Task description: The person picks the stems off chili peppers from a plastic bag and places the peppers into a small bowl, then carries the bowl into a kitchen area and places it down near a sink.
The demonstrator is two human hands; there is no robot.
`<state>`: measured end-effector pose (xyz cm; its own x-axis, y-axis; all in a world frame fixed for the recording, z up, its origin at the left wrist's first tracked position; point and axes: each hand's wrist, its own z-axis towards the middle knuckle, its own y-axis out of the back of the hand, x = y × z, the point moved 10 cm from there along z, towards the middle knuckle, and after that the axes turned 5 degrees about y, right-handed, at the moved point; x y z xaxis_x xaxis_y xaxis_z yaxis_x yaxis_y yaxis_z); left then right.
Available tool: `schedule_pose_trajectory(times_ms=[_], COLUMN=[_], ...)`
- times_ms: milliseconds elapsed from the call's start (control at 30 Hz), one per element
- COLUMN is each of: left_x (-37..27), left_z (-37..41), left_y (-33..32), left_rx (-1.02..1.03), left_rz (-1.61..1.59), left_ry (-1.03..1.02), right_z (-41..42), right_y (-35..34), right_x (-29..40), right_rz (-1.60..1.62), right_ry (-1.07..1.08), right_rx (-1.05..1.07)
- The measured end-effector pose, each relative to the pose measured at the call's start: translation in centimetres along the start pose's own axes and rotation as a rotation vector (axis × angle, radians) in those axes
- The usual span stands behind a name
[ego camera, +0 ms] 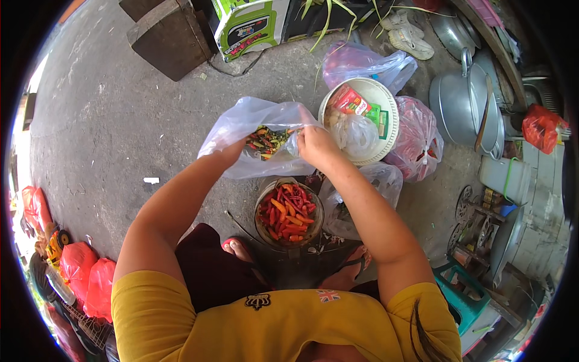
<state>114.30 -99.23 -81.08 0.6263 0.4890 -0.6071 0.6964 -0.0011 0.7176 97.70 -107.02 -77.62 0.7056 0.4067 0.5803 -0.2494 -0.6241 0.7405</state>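
A clear plastic bag (258, 108) with mixed small chillies (267, 142) inside is spread above the floor before me. My right hand (316, 145) grips the bag's right edge, fingers closed on the plastic. At the bag's left side is my left hand (233, 153), its fingers hidden among plastic and chillies, so its hold is unclear. Just below the bag, between my feet, stands a round container (319, 217) of red and orange chillies (287, 212). Right of my right hand is a white bucket (392, 122) with seasoning packets (350, 102) and a small knotted plastic bag (359, 135).
Filled plastic bags (418, 140) lie beside the bucket, another (346, 63) behind it. A crumpled clear bag (384, 181) sits under my right forearm. Metal pots (457, 104) and a green plastic stool (466, 298) are at the right, a green carton (253, 29) at the back, red bags (79, 262) at the left.
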Motion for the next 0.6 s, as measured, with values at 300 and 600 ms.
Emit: schedule_pose_trajectory(times_ms=[300, 600], left_x=[1.5, -2.1], left_z=[1.8, -1.6], left_y=[2.0, 0.1], left_rx=[0.208, 0.535], left_rz=[-0.079, -1.104], left_ry=[0.041, 0.260], right_z=[1.6, 1.3], right_y=[0.9, -1.4], right_x=[4.0, 7.6], right_rz=[-0.124, 0.151], right_ry=[0.295, 0.347], right_rx=[-0.091, 0.073])
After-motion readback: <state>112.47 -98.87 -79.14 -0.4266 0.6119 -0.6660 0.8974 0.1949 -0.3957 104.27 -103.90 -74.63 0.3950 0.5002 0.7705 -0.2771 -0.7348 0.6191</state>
